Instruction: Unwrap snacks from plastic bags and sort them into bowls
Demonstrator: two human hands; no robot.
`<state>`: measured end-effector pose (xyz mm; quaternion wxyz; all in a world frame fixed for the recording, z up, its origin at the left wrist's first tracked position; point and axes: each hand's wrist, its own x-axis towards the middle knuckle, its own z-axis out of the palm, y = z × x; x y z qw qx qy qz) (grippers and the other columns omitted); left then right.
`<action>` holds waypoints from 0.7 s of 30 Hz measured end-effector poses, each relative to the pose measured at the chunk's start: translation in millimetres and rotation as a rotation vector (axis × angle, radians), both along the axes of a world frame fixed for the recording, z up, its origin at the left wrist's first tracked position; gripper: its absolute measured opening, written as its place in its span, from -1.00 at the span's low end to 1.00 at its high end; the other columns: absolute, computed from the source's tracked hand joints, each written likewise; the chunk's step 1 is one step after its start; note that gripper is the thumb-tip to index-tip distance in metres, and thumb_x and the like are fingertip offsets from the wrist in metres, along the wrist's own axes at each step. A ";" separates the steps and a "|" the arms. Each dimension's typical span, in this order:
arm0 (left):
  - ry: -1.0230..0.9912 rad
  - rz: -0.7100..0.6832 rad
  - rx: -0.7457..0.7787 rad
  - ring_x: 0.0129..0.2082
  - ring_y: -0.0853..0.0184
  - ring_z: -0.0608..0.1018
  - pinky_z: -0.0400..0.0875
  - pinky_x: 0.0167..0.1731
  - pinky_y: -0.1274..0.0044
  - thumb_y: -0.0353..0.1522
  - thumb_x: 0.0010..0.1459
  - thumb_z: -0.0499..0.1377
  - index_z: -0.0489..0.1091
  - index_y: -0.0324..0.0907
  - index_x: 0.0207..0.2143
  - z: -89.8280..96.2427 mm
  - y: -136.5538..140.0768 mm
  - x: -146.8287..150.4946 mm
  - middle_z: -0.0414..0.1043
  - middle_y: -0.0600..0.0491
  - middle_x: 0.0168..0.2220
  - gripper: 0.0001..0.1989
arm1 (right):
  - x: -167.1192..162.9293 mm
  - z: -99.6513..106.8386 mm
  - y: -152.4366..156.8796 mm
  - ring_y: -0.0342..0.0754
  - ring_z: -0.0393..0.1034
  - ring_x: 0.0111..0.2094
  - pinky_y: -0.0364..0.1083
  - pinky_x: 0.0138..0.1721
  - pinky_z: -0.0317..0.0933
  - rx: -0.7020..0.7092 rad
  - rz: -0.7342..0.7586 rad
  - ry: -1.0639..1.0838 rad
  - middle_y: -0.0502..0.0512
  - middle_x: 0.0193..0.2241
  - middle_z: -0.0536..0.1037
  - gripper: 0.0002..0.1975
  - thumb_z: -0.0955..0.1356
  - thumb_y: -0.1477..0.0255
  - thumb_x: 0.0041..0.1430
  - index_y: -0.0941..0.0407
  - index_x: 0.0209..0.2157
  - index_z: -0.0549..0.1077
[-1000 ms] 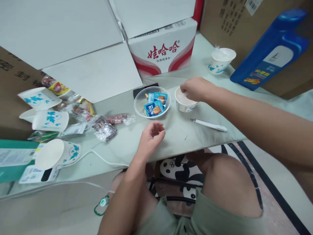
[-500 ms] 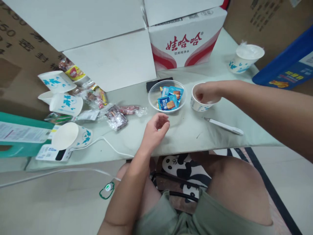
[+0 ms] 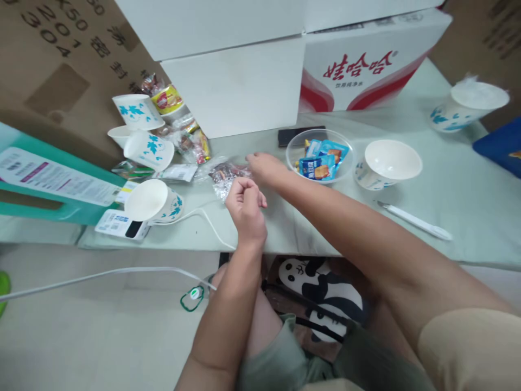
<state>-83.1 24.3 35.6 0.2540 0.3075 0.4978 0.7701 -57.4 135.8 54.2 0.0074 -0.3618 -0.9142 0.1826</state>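
Grip of my right hand [image 3: 264,165] reaches across my body and settles on the clear snack wrappers [image 3: 225,176] lying on the pale green surface [image 3: 468,195], fingers lowered onto the crinkled plastic; whether they have pinched it yet I cannot tell. My left hand [image 3: 244,203] hovers just beside, curled into a loose fist with nothing visibly inside. To the right sit the clear bowl [image 3: 297,157] holding blue packets, then the empty paper bowl [image 3: 388,163], with the white knife [image 3: 415,221] near the front edge. To the left a heap of paper cups [image 3: 148,149] lies tipped, one over a small white device with a white cable [image 3: 203,220] trailing toward my fist. As I judge it, the slick wrappers could slide rather than lift, since several overlap; my crossed forearm passes close to the clear bowl and might nudge it, and a pull to the left could snag the cable.
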 end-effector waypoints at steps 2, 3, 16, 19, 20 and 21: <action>-0.011 -0.002 -0.017 -0.71 0.52 0.17 0.12 -0.64 0.61 -0.42 0.00 0.13 0.22 -0.13 -0.55 0.7 -3.0 -5.0 0.02 0.26 -0.69 -0.87 | -13.1 -16.0 6.2 0.22 0.49 0.06 0.05 -0.02 0.36 -0.012 -0.048 -0.036 0.45 0.06 0.54 -0.59 0.31 0.48 0.29 0.29 0.15 0.38; -0.013 -0.009 -0.031 -0.70 0.52 0.18 0.12 -0.64 0.61 -0.42 0.01 0.13 0.22 -0.13 -0.55 1.0 -4.3 -7.2 0.03 0.26 -0.69 -0.87 | -16.3 -20.2 9.3 0.25 0.49 0.05 0.06 -0.03 0.36 -0.014 -0.064 -0.053 0.47 0.05 0.54 -0.58 0.32 0.47 0.27 0.30 0.14 0.39; -0.044 -0.090 -0.121 -0.67 0.50 0.22 0.18 -0.60 0.59 -0.38 0.02 0.18 0.22 -0.12 -0.54 3.3 -9.3 -15.1 0.09 0.23 -0.66 -0.84 | 41.8 15.7 -8.5 0.30 0.46 -0.10 0.13 -0.08 0.31 0.234 -0.381 0.086 0.44 -0.19 0.56 -0.74 0.31 0.38 0.18 0.25 -0.18 0.50; -0.102 -0.232 -0.210 -0.60 0.48 0.38 0.29 -0.53 0.60 -0.28 0.05 0.23 0.29 -0.14 -0.48 2.8 -8.0 -12.2 0.26 0.19 -0.60 -0.82 | 78.3 23.8 -24.6 0.20 0.46 -0.20 0.09 -0.15 0.33 0.174 -0.448 0.301 0.32 -0.26 0.54 -0.83 0.31 0.37 0.21 0.17 -0.26 0.44; -0.140 -0.313 -0.237 -0.52 0.45 0.48 0.36 -0.47 0.59 -0.23 0.06 0.26 0.34 -0.14 -0.42 2.6 -7.5 -10.3 0.38 0.15 -0.52 -0.80 | 92.2 23.9 -32.7 0.14 0.46 -0.28 0.05 -0.21 0.34 0.064 -0.439 0.395 0.24 -0.34 0.53 -0.84 0.30 0.33 0.23 0.14 -0.27 0.42; -0.181 -0.401 -0.252 -0.41 0.41 0.56 0.43 -0.39 0.57 -0.17 0.04 0.30 0.38 -0.13 -0.33 2.5 -6.9 -7.8 0.48 0.11 -0.40 -0.73 | 106.6 22.1 -42.1 0.07 0.44 -0.38 0.01 -0.30 0.34 -0.084 -0.413 0.490 0.15 -0.42 0.51 -0.82 0.29 0.28 0.26 0.11 -0.27 0.40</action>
